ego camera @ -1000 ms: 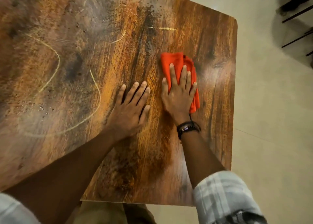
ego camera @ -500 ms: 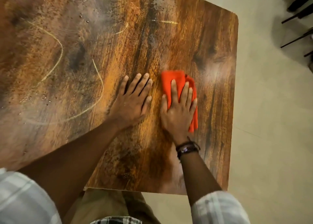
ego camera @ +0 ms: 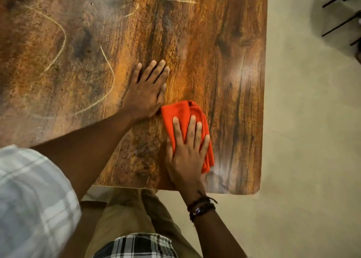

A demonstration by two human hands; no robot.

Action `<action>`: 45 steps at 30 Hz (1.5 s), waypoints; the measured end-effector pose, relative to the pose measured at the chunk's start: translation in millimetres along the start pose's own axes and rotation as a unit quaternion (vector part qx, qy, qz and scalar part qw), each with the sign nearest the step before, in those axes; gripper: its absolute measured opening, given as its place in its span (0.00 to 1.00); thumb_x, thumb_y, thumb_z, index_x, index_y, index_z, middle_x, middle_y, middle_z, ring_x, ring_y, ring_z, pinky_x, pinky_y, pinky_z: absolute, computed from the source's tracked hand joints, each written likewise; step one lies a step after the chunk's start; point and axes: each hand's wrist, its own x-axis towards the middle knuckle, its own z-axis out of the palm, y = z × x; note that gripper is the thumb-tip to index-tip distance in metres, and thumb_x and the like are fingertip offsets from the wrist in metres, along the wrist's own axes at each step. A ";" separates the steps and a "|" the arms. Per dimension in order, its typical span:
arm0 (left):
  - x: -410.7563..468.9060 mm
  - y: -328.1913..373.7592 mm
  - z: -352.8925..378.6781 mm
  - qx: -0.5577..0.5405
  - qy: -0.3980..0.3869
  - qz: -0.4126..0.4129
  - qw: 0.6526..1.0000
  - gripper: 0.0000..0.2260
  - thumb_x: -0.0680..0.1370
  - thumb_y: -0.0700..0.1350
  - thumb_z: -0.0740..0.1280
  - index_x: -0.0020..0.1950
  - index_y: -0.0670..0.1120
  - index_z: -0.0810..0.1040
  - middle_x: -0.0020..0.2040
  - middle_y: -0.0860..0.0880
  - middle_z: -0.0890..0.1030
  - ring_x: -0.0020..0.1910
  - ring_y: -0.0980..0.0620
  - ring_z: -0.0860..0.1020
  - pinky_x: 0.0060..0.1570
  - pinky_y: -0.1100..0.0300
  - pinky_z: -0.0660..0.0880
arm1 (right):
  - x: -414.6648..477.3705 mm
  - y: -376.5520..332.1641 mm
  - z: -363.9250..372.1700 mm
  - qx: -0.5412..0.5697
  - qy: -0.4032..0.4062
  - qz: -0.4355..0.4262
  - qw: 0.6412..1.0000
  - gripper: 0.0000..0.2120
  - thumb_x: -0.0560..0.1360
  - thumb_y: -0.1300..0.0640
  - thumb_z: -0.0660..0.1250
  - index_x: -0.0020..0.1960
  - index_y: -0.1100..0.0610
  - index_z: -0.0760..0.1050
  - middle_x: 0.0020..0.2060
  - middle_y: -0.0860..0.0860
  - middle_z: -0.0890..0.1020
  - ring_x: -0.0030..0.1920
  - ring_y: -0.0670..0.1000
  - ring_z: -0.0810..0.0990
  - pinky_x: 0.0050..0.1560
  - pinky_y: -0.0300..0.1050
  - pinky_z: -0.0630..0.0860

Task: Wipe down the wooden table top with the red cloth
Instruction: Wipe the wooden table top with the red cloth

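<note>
The wooden table top (ego camera: 214, 43) fills most of the view, with pale curved streaks and small droplets on its left part. A folded red cloth (ego camera: 175, 113) lies near the table's near right corner. My right hand (ego camera: 187, 152) presses flat on the cloth with straight fingers, its heel close to the near edge. My left hand (ego camera: 146, 90) rests flat on the bare wood just left of and beyond the cloth, fingers spread and straight; its heel almost touches the cloth's corner.
The table's right edge (ego camera: 263, 101) and near edge (ego camera: 214, 192) border a pale floor (ego camera: 302, 140). Dark chair legs (ego camera: 340, 23) stand at the far right. My legs are under the near edge.
My right hand has drawn the red cloth toward me, from the middle right of the table to near its front edge. My left hand stays flat on the wood.
</note>
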 end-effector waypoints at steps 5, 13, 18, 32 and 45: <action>-1.4 0.5 -1.7 -0.007 0.006 0.001 1.000 0.25 0.84 0.50 0.48 0.81 0.46 0.58 0.82 0.47 0.57 0.81 0.47 0.53 0.78 0.42 0.46 | -53.3 62.8 -12.5 0.026 0.004 0.088 0.996 0.29 0.82 0.41 0.47 0.81 0.44 0.51 0.82 0.53 0.50 0.81 0.55 0.46 0.76 0.71 0.48; -2.2 -2.5 2.3 -0.007 0.018 0.003 1.000 0.25 0.84 0.51 0.47 0.81 0.46 0.59 0.81 0.47 0.58 0.81 0.47 0.54 0.78 0.41 0.48 | -47.2 114.5 -20.3 0.021 0.039 0.261 0.964 0.30 0.81 0.39 0.42 0.82 0.45 0.50 0.81 0.58 0.52 0.80 0.62 0.52 0.74 0.73 0.52; -3.4 -1.7 5.1 -0.001 0.028 0.004 1.000 0.25 0.84 0.51 0.47 0.80 0.45 0.59 0.81 0.47 0.59 0.80 0.47 0.55 0.77 0.41 0.48 | -77.4 47.0 -0.2 -0.003 0.042 0.195 0.980 0.29 0.83 0.41 0.47 0.82 0.47 0.51 0.81 0.59 0.51 0.80 0.63 0.51 0.76 0.70 0.48; -0.6 -0.7 0.9 -0.084 0.074 -0.080 0.991 0.25 0.84 0.51 0.49 0.79 0.42 0.63 0.80 0.44 0.62 0.80 0.46 0.55 0.79 0.46 0.46 | 40.7 -62.4 11.7 -0.006 0.037 0.116 0.993 0.31 0.81 0.40 0.48 0.81 0.51 0.53 0.78 0.65 0.56 0.78 0.69 0.55 0.72 0.76 0.49; 41.5 -55.8 -23.2 -0.011 0.084 -0.032 0.996 0.22 0.84 0.53 0.52 0.72 0.41 0.69 0.71 0.42 0.71 0.69 0.40 0.68 0.69 0.45 0.61 | -43.4 -45.8 -4.2 -0.015 -0.024 0.059 0.998 0.33 0.81 0.34 0.46 0.82 0.47 0.50 0.80 0.59 0.55 0.79 0.61 0.56 0.75 0.69 0.55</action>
